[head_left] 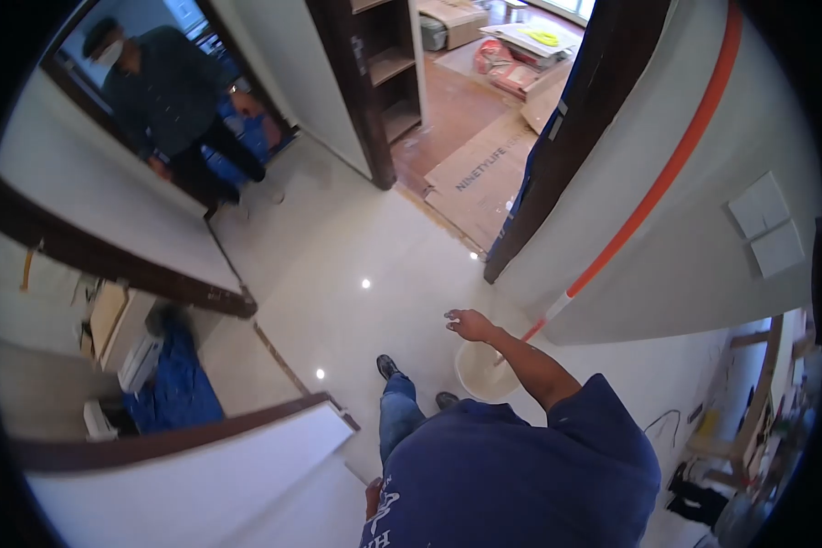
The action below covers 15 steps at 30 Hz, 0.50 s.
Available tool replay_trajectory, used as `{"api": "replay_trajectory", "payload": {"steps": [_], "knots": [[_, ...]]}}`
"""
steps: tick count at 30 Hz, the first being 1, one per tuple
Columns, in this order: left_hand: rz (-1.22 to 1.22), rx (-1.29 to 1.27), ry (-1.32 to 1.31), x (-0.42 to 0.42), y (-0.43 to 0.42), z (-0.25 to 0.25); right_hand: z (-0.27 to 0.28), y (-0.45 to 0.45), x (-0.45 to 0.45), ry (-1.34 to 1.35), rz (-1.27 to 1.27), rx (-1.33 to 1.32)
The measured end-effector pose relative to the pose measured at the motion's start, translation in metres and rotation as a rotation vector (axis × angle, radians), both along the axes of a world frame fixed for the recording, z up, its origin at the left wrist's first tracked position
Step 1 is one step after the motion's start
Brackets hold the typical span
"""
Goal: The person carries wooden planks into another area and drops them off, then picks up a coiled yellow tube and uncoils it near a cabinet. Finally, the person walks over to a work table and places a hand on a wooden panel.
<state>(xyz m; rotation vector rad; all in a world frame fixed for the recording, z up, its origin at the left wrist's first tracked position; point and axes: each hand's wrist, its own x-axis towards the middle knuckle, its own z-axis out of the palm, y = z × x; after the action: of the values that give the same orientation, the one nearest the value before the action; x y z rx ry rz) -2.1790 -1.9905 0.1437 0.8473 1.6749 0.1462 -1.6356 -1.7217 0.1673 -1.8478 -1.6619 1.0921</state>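
My right hand [468, 323] reaches out over the pale floor, its fingers loosely bent and apart with nothing visible between them. Just below that forearm stands a round cream bucket [473, 376], partly hidden by the arm. A long orange pole [653, 196] with a white band slants down along the right wall, its lower end in the bucket. Low in the view, my left hand [373, 498] hangs beside my dark blue shirt; only a small part shows, and its fingers cannot be made out.
A person [169, 91] in dark clothes and a mask stands in the upper-left doorway. Cardboard [484, 178] covers the floor of the room ahead, near an open shelf unit [393, 68]. A blue sheet [178, 384] lies at left. Wooden furniture [760, 402] stands at right.
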Motion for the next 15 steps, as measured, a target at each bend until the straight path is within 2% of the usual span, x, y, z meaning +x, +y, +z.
{"api": "replay_trajectory", "payload": {"steps": [3, 5, 7, 8, 10, 13, 14, 15], "knots": [[-0.101, 0.012, -0.012, -0.014, 0.091, -0.020, -0.050, 0.037, 0.022, -0.191, -0.014, -0.118], [-0.173, 0.022, -0.023, -0.022, 0.155, -0.026, -0.072, 0.037, 0.035, -0.298, -0.050, -0.302], [-0.252, 0.026, -0.046, -0.025, 0.220, -0.027, -0.096, 0.037, 0.046, -0.383, 0.047, -0.540], [-0.297, 0.020, -0.065, -0.025, 0.256, -0.027, -0.110, 0.036, 0.051, -0.358, 0.082, -0.548], [-0.379, 0.013, -0.115, -0.030, 0.322, -0.035, -0.074, 0.030, 0.047, -0.238, -0.096, -0.455], [-0.430, -0.031, -0.233, -0.024, 0.432, -0.046, -0.059, 0.036, 0.054, -0.135, -0.321, -0.456], [-0.484, -0.135, -0.054, -0.008, 0.473, -0.031, -0.060, 0.040, 0.058, -0.129, -0.353, -0.461], [-0.466, -0.093, 0.024, 0.011, 0.513, -0.031, -0.077, 0.041, 0.062, -0.166, -0.367, -0.462]]}}
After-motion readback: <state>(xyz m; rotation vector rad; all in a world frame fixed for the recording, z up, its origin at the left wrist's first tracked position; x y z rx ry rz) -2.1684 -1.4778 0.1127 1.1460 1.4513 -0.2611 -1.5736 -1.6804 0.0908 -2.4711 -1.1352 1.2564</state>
